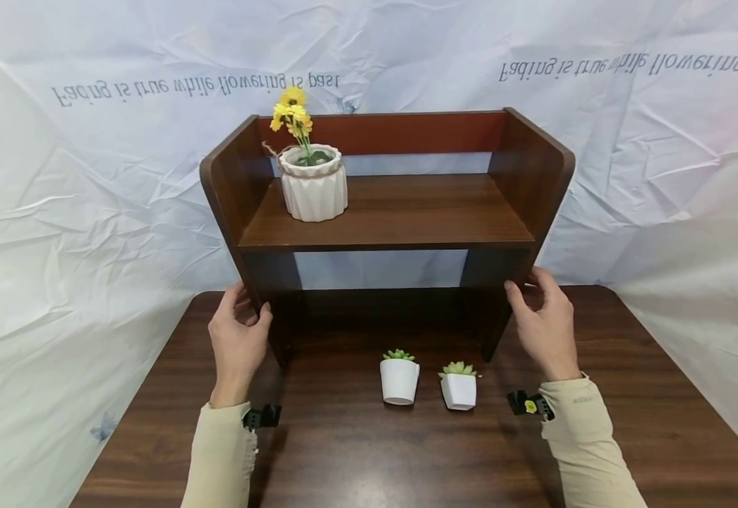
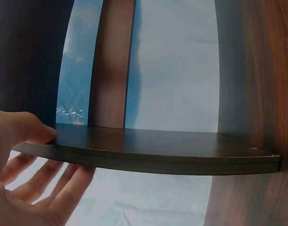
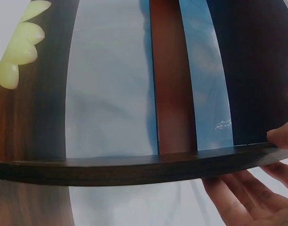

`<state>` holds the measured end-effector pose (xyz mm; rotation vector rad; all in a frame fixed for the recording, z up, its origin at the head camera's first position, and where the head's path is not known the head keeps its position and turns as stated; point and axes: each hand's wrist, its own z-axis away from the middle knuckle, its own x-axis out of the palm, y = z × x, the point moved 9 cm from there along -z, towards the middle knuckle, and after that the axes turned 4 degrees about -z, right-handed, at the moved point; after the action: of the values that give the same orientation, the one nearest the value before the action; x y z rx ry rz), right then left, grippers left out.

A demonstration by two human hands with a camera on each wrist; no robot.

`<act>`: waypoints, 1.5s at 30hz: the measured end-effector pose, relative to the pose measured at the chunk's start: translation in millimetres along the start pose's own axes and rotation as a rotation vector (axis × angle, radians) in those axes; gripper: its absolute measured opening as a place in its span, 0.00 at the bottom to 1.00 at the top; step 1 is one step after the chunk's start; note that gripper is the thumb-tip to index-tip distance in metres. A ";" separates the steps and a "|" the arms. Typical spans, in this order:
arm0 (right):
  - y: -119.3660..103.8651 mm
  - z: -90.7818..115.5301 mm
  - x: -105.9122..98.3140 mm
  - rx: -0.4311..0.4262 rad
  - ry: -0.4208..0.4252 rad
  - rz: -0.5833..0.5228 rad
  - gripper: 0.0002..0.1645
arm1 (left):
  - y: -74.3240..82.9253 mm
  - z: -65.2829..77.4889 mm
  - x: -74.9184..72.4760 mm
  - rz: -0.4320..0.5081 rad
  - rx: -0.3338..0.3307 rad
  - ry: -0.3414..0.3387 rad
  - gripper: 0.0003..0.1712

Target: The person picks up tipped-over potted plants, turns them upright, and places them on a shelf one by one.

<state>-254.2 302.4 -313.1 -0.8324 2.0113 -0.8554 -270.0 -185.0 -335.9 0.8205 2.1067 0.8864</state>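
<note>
A dark brown wooden desk shelf [image 1: 394, 212] stands upright on the table between my two hands. My left hand [image 1: 238, 339] grips its left side panel [image 2: 181, 162], thumb on the inner face and fingers round the outer face. On the opposite side my right hand [image 1: 547, 328] holds the right side panel [image 3: 111, 174] in the same way. A ribbed white pot with yellow flowers [image 1: 314, 187] sits at the left of the upper board. Two small white pots with succulents, one round [image 1: 399, 381] and one squarer [image 1: 459, 390], stand on the table in front of the shelf.
The brown wooden table [image 1: 369, 451] reaches back beneath the shelf, its rounded far corners showing on both sides. A pale printed cloth [image 1: 89, 176] hangs behind and at both sides.
</note>
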 end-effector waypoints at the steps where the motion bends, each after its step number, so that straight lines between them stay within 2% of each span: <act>1: -0.8 0.4 0.5 -0.002 -0.010 0.011 0.24 | -0.4 0.4 -1.3 0.003 0.000 0.006 0.26; 9: -10.2 1.2 -1.4 -0.024 -0.046 0.062 0.26 | -1.5 0.0 -3.9 0.014 -0.020 0.000 0.24; 16: -20.0 4.9 -11.5 0.001 -0.007 0.093 0.29 | -1.3 -4.1 -4.6 0.054 -0.060 -0.043 0.19; 22: -33.8 11.6 -23.6 0.010 0.030 0.122 0.26 | -4.1 -4.6 -3.8 0.055 -0.102 -0.075 0.18; 30: -50.5 21.9 -32.8 0.036 0.052 0.156 0.23 | -6.2 -4.5 -7.9 0.032 -0.106 -0.054 0.15; 39: -71.9 31.3 -18.0 -0.058 -0.014 0.145 0.20 | -5.0 -5.2 -9.7 0.024 -0.100 -0.042 0.14; 45: -77.4 36.4 6.3 -0.097 -0.139 0.140 0.27 | -6.3 -5.5 -10.8 0.029 -0.108 -0.029 0.13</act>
<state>-207.0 244.1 -271.6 -0.7734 1.9743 -0.6084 -270.0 -198.5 -334.0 0.8046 2.0081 0.9881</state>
